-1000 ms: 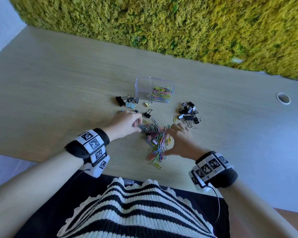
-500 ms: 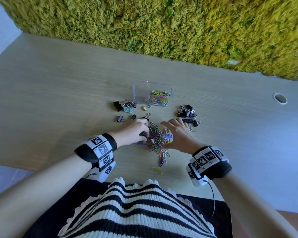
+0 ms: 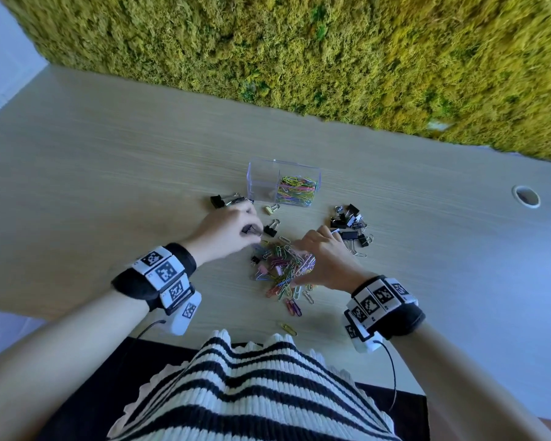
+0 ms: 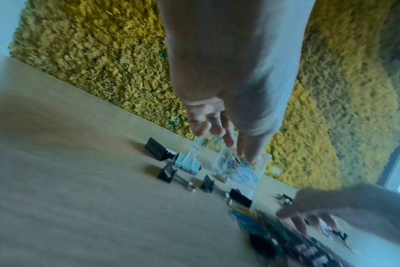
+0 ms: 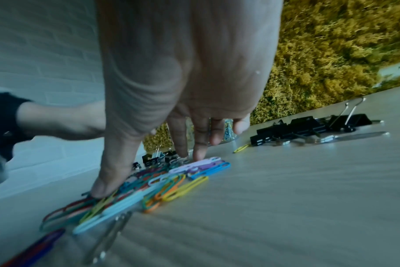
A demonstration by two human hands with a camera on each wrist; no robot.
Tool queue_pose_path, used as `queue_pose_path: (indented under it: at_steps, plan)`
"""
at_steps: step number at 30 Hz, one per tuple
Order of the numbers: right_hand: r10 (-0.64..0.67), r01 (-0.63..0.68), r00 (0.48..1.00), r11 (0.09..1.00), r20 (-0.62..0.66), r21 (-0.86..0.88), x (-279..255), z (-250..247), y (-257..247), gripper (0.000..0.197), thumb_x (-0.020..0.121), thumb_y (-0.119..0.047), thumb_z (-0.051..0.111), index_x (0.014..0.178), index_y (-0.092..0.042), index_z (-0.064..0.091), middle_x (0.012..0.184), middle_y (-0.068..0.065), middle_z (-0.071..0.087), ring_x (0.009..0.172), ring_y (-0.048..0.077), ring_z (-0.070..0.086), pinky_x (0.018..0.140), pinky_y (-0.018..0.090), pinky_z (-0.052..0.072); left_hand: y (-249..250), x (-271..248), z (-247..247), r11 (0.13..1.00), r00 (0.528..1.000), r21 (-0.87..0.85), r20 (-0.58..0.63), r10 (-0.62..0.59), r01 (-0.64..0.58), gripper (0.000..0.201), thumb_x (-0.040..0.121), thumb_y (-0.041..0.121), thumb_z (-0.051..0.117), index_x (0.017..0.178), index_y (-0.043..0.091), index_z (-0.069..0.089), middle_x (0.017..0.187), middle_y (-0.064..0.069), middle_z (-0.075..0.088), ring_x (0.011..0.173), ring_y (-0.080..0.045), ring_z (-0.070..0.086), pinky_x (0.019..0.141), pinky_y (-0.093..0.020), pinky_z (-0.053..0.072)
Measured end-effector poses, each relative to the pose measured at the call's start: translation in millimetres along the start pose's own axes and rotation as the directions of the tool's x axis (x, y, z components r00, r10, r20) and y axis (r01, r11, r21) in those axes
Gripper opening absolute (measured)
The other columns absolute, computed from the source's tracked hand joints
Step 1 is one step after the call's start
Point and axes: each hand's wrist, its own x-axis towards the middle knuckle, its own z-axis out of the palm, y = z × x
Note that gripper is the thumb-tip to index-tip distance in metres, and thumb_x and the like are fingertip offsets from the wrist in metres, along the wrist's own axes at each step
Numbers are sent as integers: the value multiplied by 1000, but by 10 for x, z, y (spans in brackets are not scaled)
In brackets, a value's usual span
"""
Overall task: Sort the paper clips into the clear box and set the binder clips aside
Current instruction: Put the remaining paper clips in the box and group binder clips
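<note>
While my left hand (image 3: 228,229) pinches a binder clip (image 3: 251,230) and my right hand (image 3: 323,261) lies spread on the mixed pile (image 3: 282,268), the clear box (image 3: 283,183) at twelve o'clock on the worktop (image 3: 109,186) is part-filled, much unsorted

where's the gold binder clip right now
In the head view the gold binder clip lies on the table just in front of the clear box, between the left hand and the box.

Soft, even daylight, wide-angle bending at the edges (both wrist views motion-blurred, dimmer).
</note>
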Motion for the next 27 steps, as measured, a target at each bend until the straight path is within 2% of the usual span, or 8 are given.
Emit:
queue_pose_path:
  at_steps: [2,5,7,12,16,22,25,27]
  plan:
    - [-9,9,1000,999,19,-36,3,18,-32,91,55,-70,69,133,-30,45,113,-6,51,101,17,37,89,36,36,-50,104,-114,999,990,-21,-140,-36,33,27,77,31,73,102,22,67,104,5,55,88,-11,51,70,-28,44]
    - [-32,34,999,997,27,-74,34,46,-86,86,61,-63,70,135,-30,43,113,-6,52,101,16,37,87,34,35,-157,286,-214,997,965,0,-250,-77,80,52,73,32,76,120,17,59,113,-3,51,106,-19,46,87,-37,44]
    - [-42,42,999,998,10,-56,61,32,-115,70,68,-55,70,129,-27,51,111,-7,56,101,16,37,84,33,32,-205,402,-247,990,962,52,-251,-111,128,69,71,37,76,132,17,49,120,-5,48,112,-26,41,94,-44,39]
    - [-51,51,998,999,-44,-13,92,-19,-156,33,79,-36,67,109,-23,66,102,-9,64,101,18,41,84,35,29,-228,596,-250,973,975,143,-152,-159,181,92,71,49,73,146,22,27,140,1,40,119,-24,33,93,-42,32]
    - [-52,51,996,999,-73,-16,94,8,-150,15,82,-29,64,92,-22,72,96,-9,68,101,20,43,86,37,31,-242,676,-212,975,981,131,-102,-167,180,86,76,48,69,147,24,27,142,5,41,120,-22,31,92,-40,27]
    - [30,-10,994,981,-103,191,107,-11,-82,14,77,-24,72,89,-18,75,85,-9,68,97,17,45,89,40,33,-316,782,-226,985,974,80,-177,-140,155,57,78,42,70,130,29,51,121,11,59,111,-20,39,85,-38,26]
    - [121,-56,981,925,-151,377,96,-103,-35,11,73,-17,76,83,-13,76,70,-20,52,82,4,40,87,38,36,-338,806,-223,988,973,52,-190,-134,146,55,75,41,72,126,30,55,115,14,61,109,-19,40,83,-37,24]
    - [134,-35,968,909,-211,415,88,-243,-25,11,72,-16,77,82,-12,76,69,-22,46,79,5,43,82,34,41,-347,816,-218,989,973,45,-189,-132,143,55,75,41,72,126,31,55,115,15,61,108,-19,39,82,-37,23]
